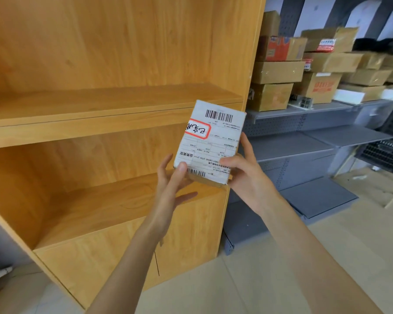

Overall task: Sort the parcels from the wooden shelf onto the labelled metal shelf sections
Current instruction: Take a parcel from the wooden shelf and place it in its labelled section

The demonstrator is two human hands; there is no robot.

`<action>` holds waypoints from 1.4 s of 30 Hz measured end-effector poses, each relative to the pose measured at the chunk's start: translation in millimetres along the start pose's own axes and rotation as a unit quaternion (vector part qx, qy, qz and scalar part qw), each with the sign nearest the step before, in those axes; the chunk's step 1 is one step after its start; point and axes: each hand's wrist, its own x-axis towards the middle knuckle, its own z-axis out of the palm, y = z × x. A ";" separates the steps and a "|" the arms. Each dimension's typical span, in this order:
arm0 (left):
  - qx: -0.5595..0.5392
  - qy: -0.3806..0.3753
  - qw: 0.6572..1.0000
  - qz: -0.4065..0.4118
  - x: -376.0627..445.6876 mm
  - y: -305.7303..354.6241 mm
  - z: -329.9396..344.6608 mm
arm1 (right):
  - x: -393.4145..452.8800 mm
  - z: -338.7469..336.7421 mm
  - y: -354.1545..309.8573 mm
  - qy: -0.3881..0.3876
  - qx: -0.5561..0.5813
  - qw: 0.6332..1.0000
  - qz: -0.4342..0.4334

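We hold the small parcel [210, 141] before the wooden shelf [114, 103], left hand [170, 177] and right hand [243, 171] pinching its lower corners; it looks light and stiff, best gripped by its edges.

Small brown parcel [210, 141] with white barcode label facing up, raised before the wooden shelf's [114, 105] right edge; metal shelf [304, 109] right.
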 end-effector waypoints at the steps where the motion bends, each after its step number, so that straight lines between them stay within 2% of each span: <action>1: -0.032 -0.014 0.999 -0.027 1.3 0.9 1.9 | -0.7 0.8 0.1 0.001 -0.015 1.000 -0.004; 3: -0.084 -0.024 0.995 -0.048 1.2 0.8 10.4 | -2.0 2.7 2.9 0.018 -0.033 0.999 -0.016; 6: -0.160 0.001 0.984 -0.075 1.4 -7.0 26.8 | -5.1 7.1 13.0 0.070 -0.028 0.996 -0.047; 11: -0.180 0.022 0.981 -0.070 12.2 -9.7 31.5 | -7.8 3.0 27.8 0.113 -0.057 0.991 -0.040; 13: -0.150 0.010 0.987 -0.053 22.0 -1.8 19.0 | -8.2 -9.1 18.8 0.119 -0.063 0.991 -0.020; 17: -0.014 -0.053 0.998 -0.035 48.3 22.7 -11.3 | -9.7 -38.0 -16.2 0.112 -0.122 0.986 -0.004; 20: 0.080 -0.124 0.988 -0.051 66.0 41.8 -18.4 | -14.0 -45.8 -36.6 0.050 -0.243 0.969 -0.012; 24: 0.161 -0.216 0.962 -0.051 83.0 60.6 -8.4 | -17.9 -43.7 -40.7 -0.055 -0.378 0.924 0.003; 27: 0.164 -0.276 0.945 -0.067 88.4 69.1 2.9 | -20.7 -44.7 -40.0 -0.092 -0.330 0.938 0.053; 30: 0.153 -0.297 0.940 -0.073 88.8 70.3 14.6 | -26.1 -52.4 -37.9 -0.089 -0.258 0.958 0.088; 32: 0.133 -0.278 0.949 -0.065 89.0 65.5 23.8 | -28.0 -59.4 -35.1 -0.064 -0.212 0.972 0.083; 36: 0.038 -0.177 0.983 -0.035 80.9 42.3 44.7 | -28.6 -64.1 -30.6 0.015 -0.139 0.989 0.039; 39: -0.014 -0.154 0.987 -0.033 63.8 21.2 62.2 | -26.9 -62.1 -26.2 0.062 -0.079 0.995 0.008; 42: -0.009 -0.138 0.990 -0.032 53.7 9.8 75.7 | -27.7 -61.0 -22.6 0.081 -0.071 0.994 -0.001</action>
